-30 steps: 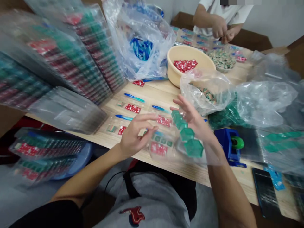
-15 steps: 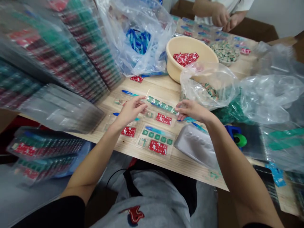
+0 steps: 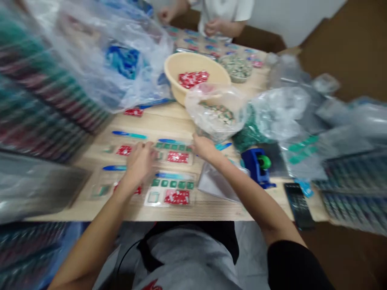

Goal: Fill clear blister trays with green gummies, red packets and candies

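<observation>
My left hand (image 3: pixel 140 161), smeared by motion, is over the left end of the upper clear plastic tray (image 3: pixel 161 161); its fingers are not clear. At this tray's right end, my right hand (image 3: pixel 204 147) has its fingers curled together, their tips hidden. A row of green squares (image 3: pixel 173 147), a red patterned packet (image 3: pixel 178 157) and a blue pen (image 3: pixel 172 141) lie in that tray. Nearer me, another tray (image 3: pixel 148 199) holds a pen, green squares and a red packet. Trays to the left hold pens (image 3: pixel 130 135) and red packets (image 3: pixel 123 150), partly behind my left arm.
A cream basin (image 3: pixel 172 80) of red packets stands behind a plastic bag (image 3: pixel 217 121) of small pieces. Stacked filled trays (image 3: pixel 45 104) rise at left. A blue tape dispenser (image 3: pixel 255 165) and a phone (image 3: pixel 299 205) lie right. Another person's hand (image 3: pixel 213 26) shows across the table.
My view has swung right, so the table appears farther left. My left hand has come nearer the tray fronts and blurred. My right hand's fingers have curled in at the tray's right end.
</observation>
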`<state>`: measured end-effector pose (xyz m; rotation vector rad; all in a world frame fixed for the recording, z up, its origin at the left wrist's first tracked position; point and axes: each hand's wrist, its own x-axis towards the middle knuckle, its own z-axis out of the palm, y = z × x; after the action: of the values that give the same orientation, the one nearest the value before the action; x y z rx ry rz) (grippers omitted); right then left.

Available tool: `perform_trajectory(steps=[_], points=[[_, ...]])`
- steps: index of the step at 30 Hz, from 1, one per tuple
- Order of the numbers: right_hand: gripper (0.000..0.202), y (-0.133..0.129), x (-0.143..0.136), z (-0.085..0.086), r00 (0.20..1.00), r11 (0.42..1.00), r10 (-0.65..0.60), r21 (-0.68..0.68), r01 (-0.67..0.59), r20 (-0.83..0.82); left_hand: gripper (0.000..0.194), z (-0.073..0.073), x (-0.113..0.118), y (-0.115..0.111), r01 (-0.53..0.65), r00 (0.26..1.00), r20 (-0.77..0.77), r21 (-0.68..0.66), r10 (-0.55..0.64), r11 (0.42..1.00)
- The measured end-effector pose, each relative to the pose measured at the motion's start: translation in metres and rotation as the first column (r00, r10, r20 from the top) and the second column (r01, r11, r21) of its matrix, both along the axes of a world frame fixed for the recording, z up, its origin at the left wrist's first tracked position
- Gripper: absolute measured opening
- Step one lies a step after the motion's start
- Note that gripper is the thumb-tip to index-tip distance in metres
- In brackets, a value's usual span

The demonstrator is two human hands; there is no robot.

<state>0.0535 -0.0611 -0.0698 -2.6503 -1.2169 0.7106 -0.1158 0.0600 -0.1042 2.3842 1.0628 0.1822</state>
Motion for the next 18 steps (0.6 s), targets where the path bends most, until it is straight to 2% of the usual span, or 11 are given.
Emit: perform_trajectory(steps=[3,5,7,9,12,14,16,18], points=[[0.031,-0.028,-0.010,0.020,0.998,0.995,0.046,0.084,-0.049,0.035,0.033,0.019,0.012,-0.004,0.085,0.993,0.061,0.185,-0.098,0.979],[0.026,-0.055,-0.017,0.034,0.996,0.986,0.086,0.141,-0.091,0.036,0.034,0.038,0.031,-0.010,0.181,0.950,0.179,0.344,-0.254,0.921],[0.025,-0.085,-0.024,0.047,0.995,0.977,0.097,0.187,-0.102,0.038,0.033,0.060,0.056,-0.025,0.290,0.842,0.306,0.439,-0.444,0.851],[0.027,-0.117,-0.031,0.057,0.996,0.972,0.079,0.221,-0.087,0.044,0.027,0.082,0.087,-0.051,0.414,0.693,0.396,0.466,-0.603,0.782],[0.026,-0.162,-0.041,0.064,0.999,0.942,0.041,0.331,-0.049,0.033,0.021,0.104,0.137,-0.114,0.648,0.487,0.404,0.428,-0.774,0.630],[0.023,-0.187,-0.047,0.064,1.000,0.886,0.015,0.463,-0.009,-0.008,0.021,0.111,0.167,-0.169,0.772,0.420,0.332,0.357,-0.844,0.525],[0.019,-0.208,-0.051,0.060,0.998,0.831,-0.013,0.555,0.043,-0.058,0.030,0.112,0.194,-0.225,0.813,0.431,0.234,0.317,-0.871,0.488],[0.015,-0.227,-0.053,0.053,0.991,0.800,-0.104,0.585,0.134,-0.085,0.048,0.108,0.216,-0.273,0.793,0.503,0.099,0.344,-0.859,0.503]])
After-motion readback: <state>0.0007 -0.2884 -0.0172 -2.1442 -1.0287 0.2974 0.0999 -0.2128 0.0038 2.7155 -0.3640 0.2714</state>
